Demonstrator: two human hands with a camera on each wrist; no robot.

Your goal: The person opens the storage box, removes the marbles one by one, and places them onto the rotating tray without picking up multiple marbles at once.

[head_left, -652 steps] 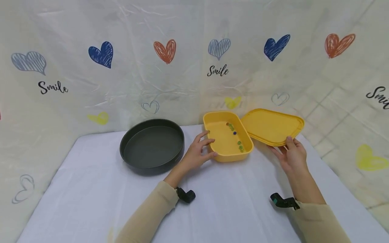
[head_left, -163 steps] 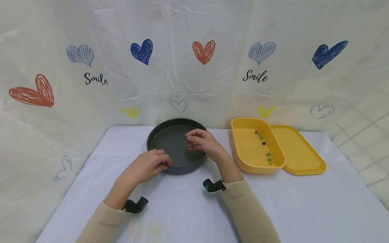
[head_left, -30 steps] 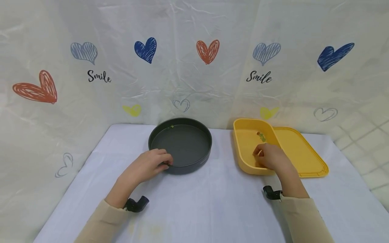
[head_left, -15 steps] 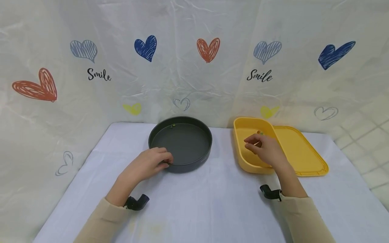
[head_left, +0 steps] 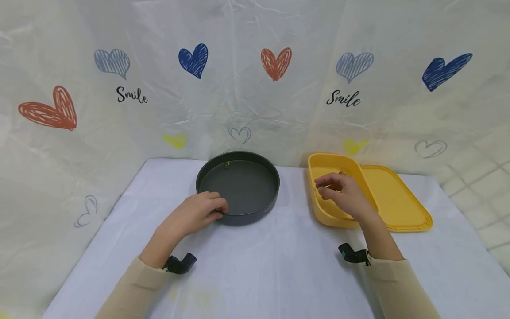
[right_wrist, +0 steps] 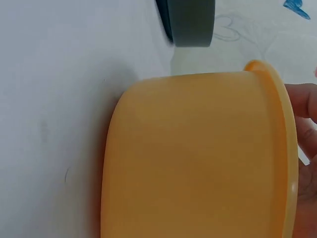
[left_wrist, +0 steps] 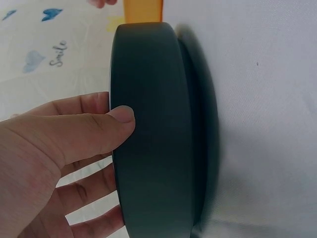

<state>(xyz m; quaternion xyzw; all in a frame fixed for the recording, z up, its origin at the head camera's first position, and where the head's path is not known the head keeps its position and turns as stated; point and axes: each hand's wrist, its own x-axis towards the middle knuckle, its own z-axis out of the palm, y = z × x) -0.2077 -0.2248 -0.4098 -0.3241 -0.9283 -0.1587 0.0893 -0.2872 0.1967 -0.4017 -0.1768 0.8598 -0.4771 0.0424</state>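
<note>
Compared with 1 second ago, the right hand [head_left: 347, 197] is raised higher over the yellow box [head_left: 334, 220], and a small green bead [head_left: 321, 186] seems to be pinched by its fingertips, so the pick-up is judged made; the near-left rim of the round, matte dark pan [head_left: 245, 188] is gripped by the left hand [head_left: 198, 213]. Tiny beads [head_left: 227, 165] are seen at the pan's far side; smooth, round-cornered plastic is shared by box and lid [head_left: 398, 197], the latter laid flat at right
</note>
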